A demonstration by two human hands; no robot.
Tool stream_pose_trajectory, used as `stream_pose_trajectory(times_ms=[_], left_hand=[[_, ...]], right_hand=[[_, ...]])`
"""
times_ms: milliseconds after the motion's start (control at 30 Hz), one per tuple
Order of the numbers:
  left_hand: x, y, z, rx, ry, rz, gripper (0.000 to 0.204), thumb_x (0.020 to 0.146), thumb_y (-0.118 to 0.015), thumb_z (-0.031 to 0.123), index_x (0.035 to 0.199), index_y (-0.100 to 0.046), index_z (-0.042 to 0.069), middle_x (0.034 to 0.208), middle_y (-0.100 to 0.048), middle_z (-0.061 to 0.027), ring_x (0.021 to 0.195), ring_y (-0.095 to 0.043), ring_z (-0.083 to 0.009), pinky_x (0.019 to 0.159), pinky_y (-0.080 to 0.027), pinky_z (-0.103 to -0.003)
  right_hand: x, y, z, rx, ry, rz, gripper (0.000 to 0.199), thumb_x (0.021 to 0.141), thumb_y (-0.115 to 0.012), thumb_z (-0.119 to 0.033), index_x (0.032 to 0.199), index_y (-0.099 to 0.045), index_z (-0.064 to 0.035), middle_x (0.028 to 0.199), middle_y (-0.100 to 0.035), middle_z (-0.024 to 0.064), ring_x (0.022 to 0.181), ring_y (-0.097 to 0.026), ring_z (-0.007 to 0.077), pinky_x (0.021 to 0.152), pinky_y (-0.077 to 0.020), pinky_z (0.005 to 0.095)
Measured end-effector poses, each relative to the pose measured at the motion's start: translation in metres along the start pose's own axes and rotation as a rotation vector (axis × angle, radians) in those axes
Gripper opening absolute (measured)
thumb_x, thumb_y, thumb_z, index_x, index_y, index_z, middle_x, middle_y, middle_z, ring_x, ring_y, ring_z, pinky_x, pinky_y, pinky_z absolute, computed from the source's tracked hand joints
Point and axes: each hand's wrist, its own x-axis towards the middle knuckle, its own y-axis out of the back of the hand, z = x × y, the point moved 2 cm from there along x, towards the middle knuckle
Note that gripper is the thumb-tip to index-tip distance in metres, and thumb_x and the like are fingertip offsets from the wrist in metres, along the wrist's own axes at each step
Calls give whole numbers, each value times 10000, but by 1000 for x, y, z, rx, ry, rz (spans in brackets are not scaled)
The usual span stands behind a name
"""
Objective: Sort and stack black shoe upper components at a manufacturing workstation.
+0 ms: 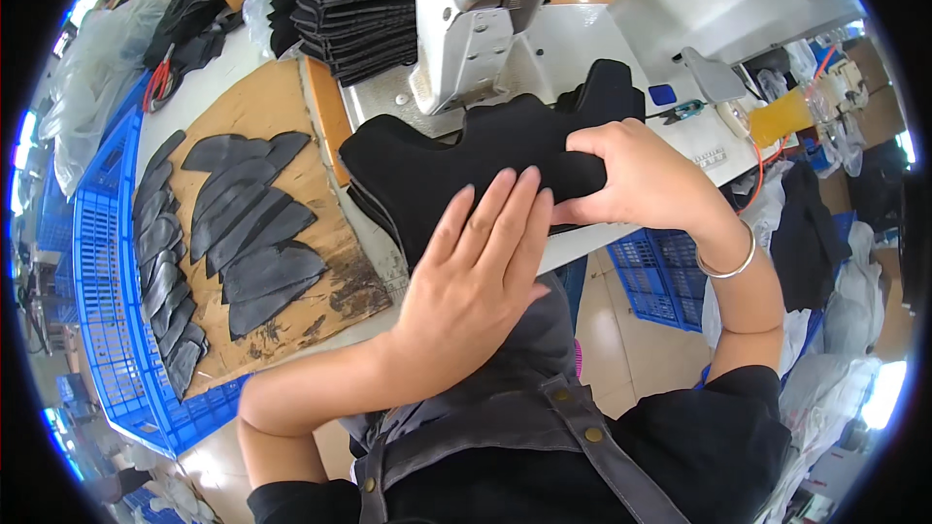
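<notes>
Black fabric piece [427, 170] sits at the tabletop's [591, 43] near edge; your left hand [476, 281] lies flat on it, right hand [646, 175] grips its right end, handling underway; similar stack [359, 15] by the machine [476, 49], done or waiting, can't tell

a pale tiled floor [626, 349] shows at four o'clock; a white tabletop [223, 66] spreads at ten o'clock; bright light [883, 396] glares at the rim near four.
</notes>
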Motion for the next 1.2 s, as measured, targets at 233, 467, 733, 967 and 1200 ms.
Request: stream_pose_trajectory(times_ms=[233,467,733,967,1200], left_hand=[[-8,-31,1,215,24,26,781,662,-745,281,1343,-471,15,1436,-422,-134,1334,-404,-267,1082,-321,-392],[-8,-30,2,191,7,48,596,742,-704,167,1318,-552,193,1436,-415,-164,1308,-433,-297,1025,-388,-430],[-7,-25,2,192,5,2,542,792,-619,143,1326,-527,134,1424,-437,-158,1320,-426,-290,1058,-351,-408],[-8,-26,0,158,-2,-15,685,713,-711,154,1350,-478,60,1445,-410,-158,1336,-403,-296,1079,-324,-416],[-7,-26,0,192,-41,31,562,757,-659,115,1306,-543,121,1418,-440,-180,1312,-435,-308,1060,-346,-417]], right_hand=[[-18,10,25,250,-259,-9,356,866,-697,-264,688,-502,-26,548,-528,36,464,-526,66,405,-387,270],[-26,6,32,432,-188,18,275,898,-659,-200,736,-509,-38,576,-525,-8,492,-515,58,424,-387,216],[-32,16,25,480,-107,45,261,909,-647,-165,736,-494,-45,595,-485,-18,502,-462,39,453,-363,206],[-32,7,35,363,-46,119,246,896,-658,-151,752,-493,-37,586,-483,-9,517,-431,68,479,-346,238],[-35,3,35,287,-20,130,238,877,-670,-153,759,-495,-42,580,-508,33,511,-443,127,491,-353,276]])
